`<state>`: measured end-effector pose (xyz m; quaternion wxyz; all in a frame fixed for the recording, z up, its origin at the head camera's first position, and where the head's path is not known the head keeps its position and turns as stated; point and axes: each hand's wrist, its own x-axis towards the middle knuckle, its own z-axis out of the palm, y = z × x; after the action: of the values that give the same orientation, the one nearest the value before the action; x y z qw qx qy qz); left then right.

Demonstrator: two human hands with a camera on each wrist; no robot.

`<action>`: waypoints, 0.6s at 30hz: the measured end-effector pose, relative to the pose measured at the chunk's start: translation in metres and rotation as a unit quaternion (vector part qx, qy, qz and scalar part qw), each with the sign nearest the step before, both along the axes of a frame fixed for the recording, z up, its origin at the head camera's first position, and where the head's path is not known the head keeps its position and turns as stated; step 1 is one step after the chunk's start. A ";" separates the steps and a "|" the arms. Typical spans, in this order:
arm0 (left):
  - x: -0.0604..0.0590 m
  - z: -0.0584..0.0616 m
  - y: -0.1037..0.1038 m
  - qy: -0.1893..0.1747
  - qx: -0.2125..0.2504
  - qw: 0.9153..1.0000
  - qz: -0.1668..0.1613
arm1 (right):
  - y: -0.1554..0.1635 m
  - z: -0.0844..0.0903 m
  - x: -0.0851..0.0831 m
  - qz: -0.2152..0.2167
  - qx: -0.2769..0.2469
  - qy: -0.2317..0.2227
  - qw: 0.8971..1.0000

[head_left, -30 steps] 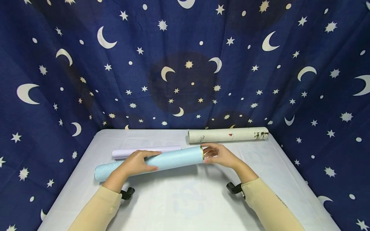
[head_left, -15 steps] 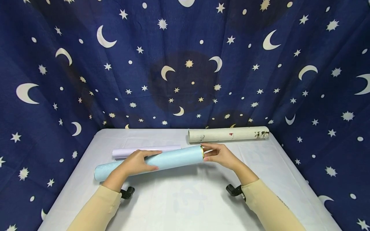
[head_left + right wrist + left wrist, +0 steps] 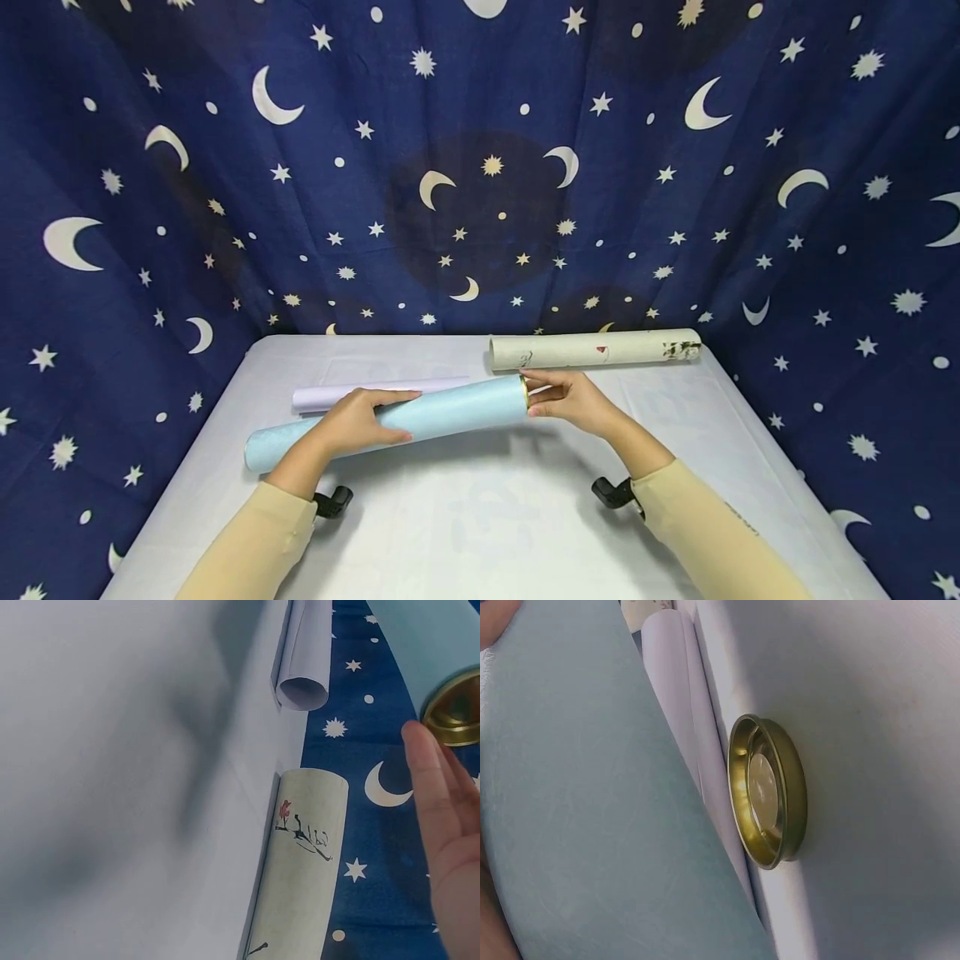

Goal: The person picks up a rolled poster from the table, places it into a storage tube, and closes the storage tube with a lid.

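A long light blue tube (image 3: pixel 420 417) lies slantwise over the white table (image 3: pixel 480 533), its right end a little raised. My left hand (image 3: pixel 360 421) grips it round the middle. My right hand (image 3: pixel 558 398) holds the gold-rimmed right end (image 3: pixel 524 392) between thumb and fingers; in the right wrist view the fingers (image 3: pixel 442 817) lie beside the gold rim (image 3: pixel 454 712). A loose gold lid (image 3: pixel 769 791) stands on its edge on the table beside the blue tube (image 3: pixel 577 810), seen only in the left wrist view.
A cream tube with ink drawings (image 3: pixel 592 350) lies along the table's back right edge. A white paper roll (image 3: pixel 375 392) lies just behind the blue tube. Dark blue cloth with moons and stars (image 3: pixel 480 167) hangs behind and at both sides.
The right end of the blue tube has risen slightly with my right hand on it. My left hand keeps its grip in the same place.
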<state>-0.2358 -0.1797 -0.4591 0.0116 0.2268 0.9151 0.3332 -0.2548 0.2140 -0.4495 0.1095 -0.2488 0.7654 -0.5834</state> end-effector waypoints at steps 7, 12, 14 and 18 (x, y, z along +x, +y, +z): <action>0.002 0.000 0.000 -0.006 0.001 1.000 0.007 | -0.003 0.006 0.001 0.004 0.013 0.006 1.000; 0.002 0.000 0.000 -0.004 0.013 1.000 0.007 | -0.004 0.008 0.003 0.003 0.016 0.012 1.000; 0.003 -0.001 -0.001 -0.001 0.016 1.000 0.011 | -0.004 0.009 0.004 0.004 0.017 0.017 1.000; 0.004 -0.003 -0.001 0.008 0.011 1.000 0.012 | -0.003 0.008 0.007 0.000 0.027 0.028 0.999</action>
<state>-0.2320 -0.1811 -0.4626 -0.0017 0.2188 0.9140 0.3417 -0.2478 0.2114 -0.4420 0.0951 -0.2618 0.7836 -0.5553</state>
